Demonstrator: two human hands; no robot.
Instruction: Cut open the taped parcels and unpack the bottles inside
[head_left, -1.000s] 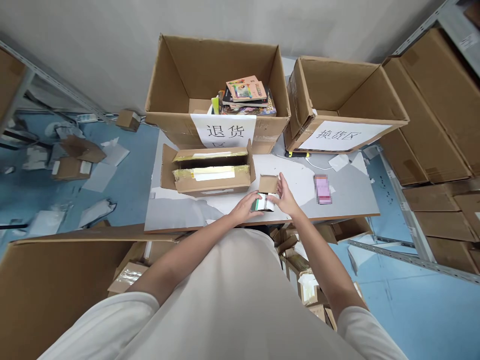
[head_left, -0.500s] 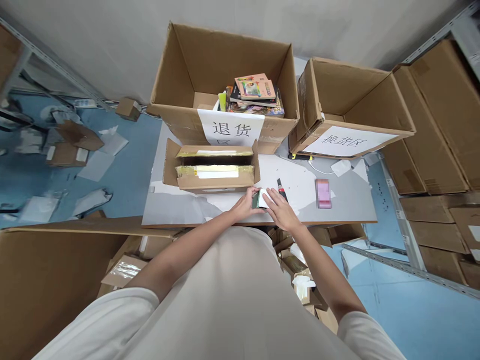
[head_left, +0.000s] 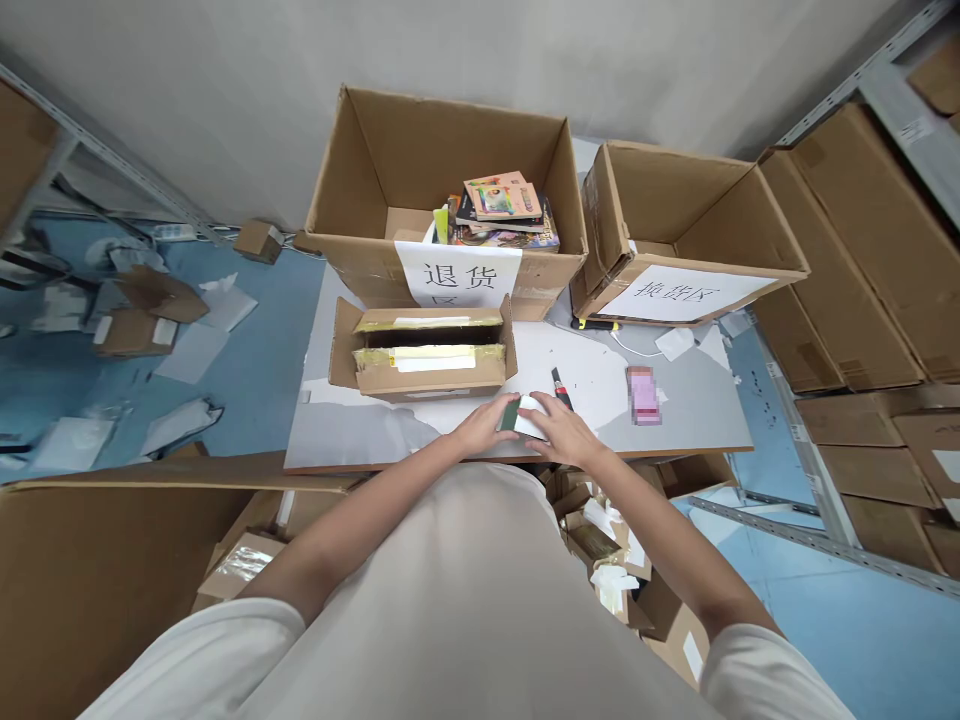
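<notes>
Between my two hands, near the table's front edge, is a small green-and-white box-shaped item (head_left: pixel 531 416); its exact kind is too small to make out. My left hand (head_left: pixel 482 426) grips its green end, thumb on the near side and fingers on the far side. On the white end, my right hand (head_left: pixel 561 430) closes from the right with bent fingers. A utility knife (head_left: pixel 562 392) with a red and black handle lies just beyond my right fingers. To the left stands an open, narrow cardboard box (head_left: pixel 429 381) with yellowish tape along its flaps.
A large carton (head_left: pixel 360 265) holding several books (head_left: pixel 504 202) stands at the back of the table (head_left: pixel 345 440). Right of it is another open carton (head_left: pixel 592 220) with a paper label. A pink blurred object (head_left: pixel 643 396) lies at right. Stacked cartons (head_left: pixel 862 240) line the right side.
My right fingers, earlier laid flatter across the white face, now bend around its end. More of the item's green end shows beside my left hand. The whole view has tilted slightly.
</notes>
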